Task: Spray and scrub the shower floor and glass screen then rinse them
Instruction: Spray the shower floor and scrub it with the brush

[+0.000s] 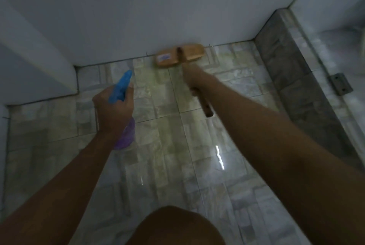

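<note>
Scrubbing is being done w/ both hands loaded: the right hand [194,79] is curled round the handle [206,107] of the brush [178,57], whose head is pushed against the shower floor [167,155] at the wall [138,17] joint, prob. for corner grime. The spray bottle [121,86] is gripped by the left hand [113,109], nozzle fwd, presumably ready for spraying. The glass screen [327,33], far right, is not yet reached.

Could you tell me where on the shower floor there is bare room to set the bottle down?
Bare floor lies left of the left hand, toward the side wall, and in the middle, ahead of the knee. It is crowded by the back wall, where the right hand holds the brush.
</note>
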The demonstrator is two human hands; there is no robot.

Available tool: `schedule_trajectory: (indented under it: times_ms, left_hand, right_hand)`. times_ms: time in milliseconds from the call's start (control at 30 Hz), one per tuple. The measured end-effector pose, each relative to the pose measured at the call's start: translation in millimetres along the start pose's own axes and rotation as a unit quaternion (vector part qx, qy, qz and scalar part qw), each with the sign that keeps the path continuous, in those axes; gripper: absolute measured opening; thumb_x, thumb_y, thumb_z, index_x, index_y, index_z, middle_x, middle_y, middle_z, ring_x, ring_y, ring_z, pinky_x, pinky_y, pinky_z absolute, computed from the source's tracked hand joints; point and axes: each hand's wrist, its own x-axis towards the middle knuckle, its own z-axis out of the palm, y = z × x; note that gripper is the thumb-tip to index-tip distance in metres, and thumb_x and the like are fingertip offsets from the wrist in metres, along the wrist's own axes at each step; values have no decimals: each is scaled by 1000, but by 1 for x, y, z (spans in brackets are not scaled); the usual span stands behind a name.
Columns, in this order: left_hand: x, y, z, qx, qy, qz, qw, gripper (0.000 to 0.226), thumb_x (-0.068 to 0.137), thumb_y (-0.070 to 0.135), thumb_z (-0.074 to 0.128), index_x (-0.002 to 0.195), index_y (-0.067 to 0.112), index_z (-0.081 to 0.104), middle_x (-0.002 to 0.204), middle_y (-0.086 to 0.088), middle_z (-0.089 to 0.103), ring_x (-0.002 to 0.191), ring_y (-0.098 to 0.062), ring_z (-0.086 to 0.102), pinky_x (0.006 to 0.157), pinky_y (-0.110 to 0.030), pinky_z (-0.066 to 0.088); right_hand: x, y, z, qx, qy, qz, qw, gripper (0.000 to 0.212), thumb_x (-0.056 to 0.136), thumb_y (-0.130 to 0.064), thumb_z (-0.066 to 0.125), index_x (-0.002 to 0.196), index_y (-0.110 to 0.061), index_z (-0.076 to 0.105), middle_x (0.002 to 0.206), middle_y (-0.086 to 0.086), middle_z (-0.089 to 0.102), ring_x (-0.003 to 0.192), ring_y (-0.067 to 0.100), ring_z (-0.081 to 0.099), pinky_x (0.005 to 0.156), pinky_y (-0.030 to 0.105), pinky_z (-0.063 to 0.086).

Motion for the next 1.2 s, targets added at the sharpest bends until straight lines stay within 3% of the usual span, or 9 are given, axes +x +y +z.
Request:
schedule_trajectory:
  times_ms: [167,267,367,467,600,633,767,867,1200]
  left_hand:
    - [2,-9,-5,-26,25,-35,999,48,97,32,68,68,-5,58,56,-24,51,45,-34,48,42,-40,38]
    - [1,-10,-5,-27,32,-34,999,51,97,29,68,62,-5,53,53,-22,50,46,-23,43,41,-39,33]
    - [-2,-7,-3,-39,23,-28,999,49,97,29,68,63,-3,54,54,-21,50,46,-23,44,43,-39,33]
    - [-2,-3,0,-32,12,-29,999,47,97,30,68,66,-3,55,56,-22,52,45,-32,48,43,-39,36]
    - [-3,-2,-2,-11,7,-16,1000,44,97,26,68,66,-2,55,56,-21,51,45,-38,51,42,-40,39]
    - [-2,-3,-3,-10,12,-19,1000,45,97,26,68,65,-2,55,55,-21,50,45,-38,50,42,-40,38]
    - [2,-4,-4,-22,21,-39,999,47,97,30,67,63,1,52,54,-17,48,44,-27,45,43,-37,34]
    - [0,-3,-5,-32,17,-49,998,46,97,30,67,64,0,53,55,-16,50,45,-25,44,43,-38,34]
    - [0,14,-16,-22,-58,-194,979,42,84,37,74,61,5,60,57,-9,54,50,-16,49,49,-36,44]
  right_hand:
    - [-13,10,20,-35,-27,-23,999,40,105,-52,30,111,-17,48,92,7,57,67,21,55,51,29,46]
    - [10,34,-38,-32,26,0,999,25,109,-37,28,112,-20,46,96,6,51,62,10,44,49,19,40]
    - [29,41,-72,-17,79,83,993,19,107,-19,33,102,-10,49,94,16,55,68,28,58,55,37,60]
    - [17,16,-39,-28,55,17,998,14,105,-8,34,102,-8,48,92,19,53,67,28,56,42,28,51]
    - [-26,-29,43,-61,-40,-67,995,37,108,-13,30,138,0,47,132,25,53,120,38,54,99,41,44]
    - [-33,-28,57,-68,-50,-68,994,40,109,-17,30,141,2,45,138,26,51,126,40,50,102,45,41]
    - [-74,33,61,-15,-76,-10,997,49,107,-46,31,117,-6,60,104,14,65,93,29,65,71,34,48]
    - [-129,102,41,-43,-52,34,997,50,104,-54,33,99,-11,58,81,6,61,67,17,59,54,35,50]
    - [-113,79,41,-17,17,105,994,55,103,-57,32,111,-7,53,97,16,61,65,28,57,46,30,45]
